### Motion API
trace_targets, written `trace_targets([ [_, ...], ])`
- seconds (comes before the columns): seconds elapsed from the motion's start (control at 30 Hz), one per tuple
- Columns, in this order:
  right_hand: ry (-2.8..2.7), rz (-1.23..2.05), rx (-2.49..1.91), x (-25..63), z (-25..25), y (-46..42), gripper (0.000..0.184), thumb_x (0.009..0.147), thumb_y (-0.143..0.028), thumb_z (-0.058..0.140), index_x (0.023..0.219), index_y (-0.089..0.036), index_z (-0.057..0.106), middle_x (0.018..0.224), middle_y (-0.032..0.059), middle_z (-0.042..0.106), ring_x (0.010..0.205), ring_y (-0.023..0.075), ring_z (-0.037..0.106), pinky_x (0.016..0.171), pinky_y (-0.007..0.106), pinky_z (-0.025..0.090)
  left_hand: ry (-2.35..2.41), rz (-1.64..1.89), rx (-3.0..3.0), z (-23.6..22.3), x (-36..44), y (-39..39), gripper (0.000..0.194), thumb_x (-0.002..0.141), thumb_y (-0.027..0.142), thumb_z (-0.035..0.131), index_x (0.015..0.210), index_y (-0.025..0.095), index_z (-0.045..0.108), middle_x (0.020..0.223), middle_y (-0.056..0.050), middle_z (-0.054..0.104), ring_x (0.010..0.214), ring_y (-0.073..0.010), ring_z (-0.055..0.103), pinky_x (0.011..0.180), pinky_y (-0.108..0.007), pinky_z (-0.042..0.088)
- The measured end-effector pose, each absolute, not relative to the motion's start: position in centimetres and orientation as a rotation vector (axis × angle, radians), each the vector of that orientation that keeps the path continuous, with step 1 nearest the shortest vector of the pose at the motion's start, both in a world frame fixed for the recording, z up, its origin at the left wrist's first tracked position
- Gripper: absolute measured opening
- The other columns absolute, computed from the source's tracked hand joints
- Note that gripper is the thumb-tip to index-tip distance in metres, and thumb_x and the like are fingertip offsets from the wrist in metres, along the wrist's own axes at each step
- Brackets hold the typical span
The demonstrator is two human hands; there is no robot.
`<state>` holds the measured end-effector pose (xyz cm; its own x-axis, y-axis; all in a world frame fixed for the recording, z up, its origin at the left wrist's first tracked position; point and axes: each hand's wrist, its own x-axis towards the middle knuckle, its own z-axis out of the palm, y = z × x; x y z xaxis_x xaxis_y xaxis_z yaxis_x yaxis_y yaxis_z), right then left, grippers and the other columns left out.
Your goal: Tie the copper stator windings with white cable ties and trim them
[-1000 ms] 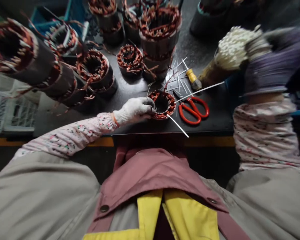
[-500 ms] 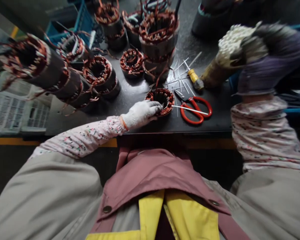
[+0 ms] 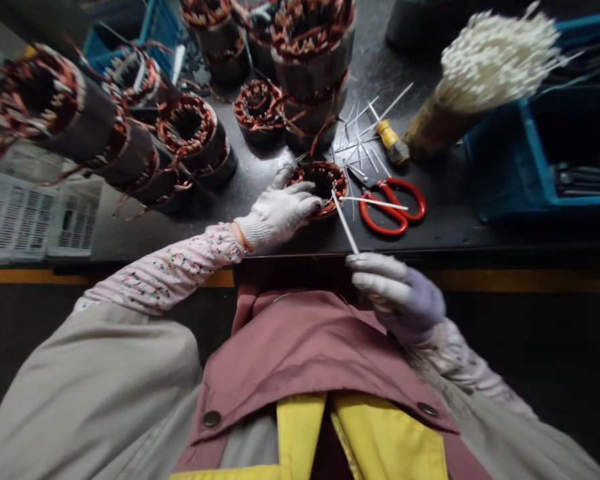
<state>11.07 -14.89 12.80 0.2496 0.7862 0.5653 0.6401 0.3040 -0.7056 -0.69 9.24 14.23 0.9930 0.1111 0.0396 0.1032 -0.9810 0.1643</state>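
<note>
A small motor stator (image 3: 337, 175) with copper windings rests near the bench's front edge. My left hand (image 3: 283, 210), in a white glove, is on its left side, the fingers apart over the rim and steadying it. Below and right of the stator, my right hand (image 3: 397, 287), in a white and purple glove, pinches a white cable tie (image 3: 347, 227) whose far end meets the stator's right rim. A second cable tie (image 3: 380, 202) sticks out rightward from the stator, across red-handled scissors (image 3: 387, 207).
Taller wound stators (image 3: 310, 60) stand behind, with more stators (image 3: 187, 133) on the left. Cut white strips (image 3: 363, 143) lie beside a yellow-handled screwdriver (image 3: 390, 140). A bundle of white cable ties (image 3: 495, 60) stands by a blue bin (image 3: 510, 160) at right.
My right hand has moved from the bundle down and left to the stator, now with a cable tie in it. My left hand has stayed at the stator, its fingers shifting.
</note>
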Motion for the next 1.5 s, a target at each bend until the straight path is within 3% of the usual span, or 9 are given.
trace_targets([
  [0.1,-1.493,0.111,-1.352,8.5,9.8,-15.6,0.028,0.090,-0.008,0.058,0.112,-0.024,0.065,0.112,0.0078,0.072,0.109,0.0173,0.069,0.087,0.031,0.061,0.188,0.063,2.920,13.8,-0.1,9.3,0.027,0.089,0.029,0.063,0.114,0.021,0.065,0.123,-0.008,0.068,0.122,-0.0236,0.060,0.119,-0.054,0.028],
  [0.27,-1.450,0.191,-1.377,7.8,8.2,-16.0,0.037,0.089,-0.005,0.058,0.119,-0.026,0.062,0.118,0.0083,0.070,0.113,0.0180,0.067,0.092,0.034,0.060,0.282,0.129,2.880,13.6,0.2,8.9,0.028,0.085,0.027,0.066,0.112,0.020,0.065,0.119,-0.006,0.069,0.120,-0.0231,0.061,0.121,-0.053,0.023],
  [0.57,-1.315,0.261,-1.416,7.3,8.2,-14.5,0.034,0.088,-0.004,0.057,0.114,-0.024,0.064,0.115,0.0075,0.071,0.107,0.0159,0.070,0.088,0.029,0.061,0.309,0.116,2.887,13.5,0.2,8.9,0.046,0.084,0.028,0.065,0.127,0.016,0.057,0.123,-0.010,0.066,0.118,-0.0252,0.060,0.121,-0.052,0.025],
  [1.17,-1.194,0.238,-1.525,6.8,10.3,-15.0,0.028,0.088,-0.007,0.060,0.109,-0.024,0.068,0.106,0.0036,0.075,0.097,0.0146,0.072,0.082,0.024,0.062,0.278,0.150,2.868,13.1,0.4,9.2,0.042,0.084,0.029,0.064,0.124,0.016,0.059,0.118,-0.011,0.067,0.114,-0.0266,0.062,0.121,-0.052,0.024],
  [1.37,-1.217,0.105,-1.507,7.4,8.8,-11.4,0.019,0.090,-0.013,0.059,0.104,-0.023,0.068,0.105,0.0060,0.075,0.096,0.0149,0.072,0.084,0.026,0.061,0.259,0.209,2.827,12.9,0.2,9.4,0.041,0.085,0.031,0.064,0.123,0.015,0.059,0.122,-0.012,0.067,0.119,-0.0276,0.061,0.122,-0.053,0.023],
  [1.5,-1.336,-0.022,-1.528,8.7,7.2,-8.9,0.017,0.092,-0.016,0.056,0.099,-0.023,0.070,0.102,0.0059,0.075,0.097,0.0144,0.072,0.084,0.026,0.061,0.309,0.378,2.790,12.4,-0.5,9.1,0.052,0.087,0.039,0.065,0.130,0.013,0.055,0.131,-0.015,0.063,0.126,-0.0284,0.057,0.122,-0.054,0.023],
])
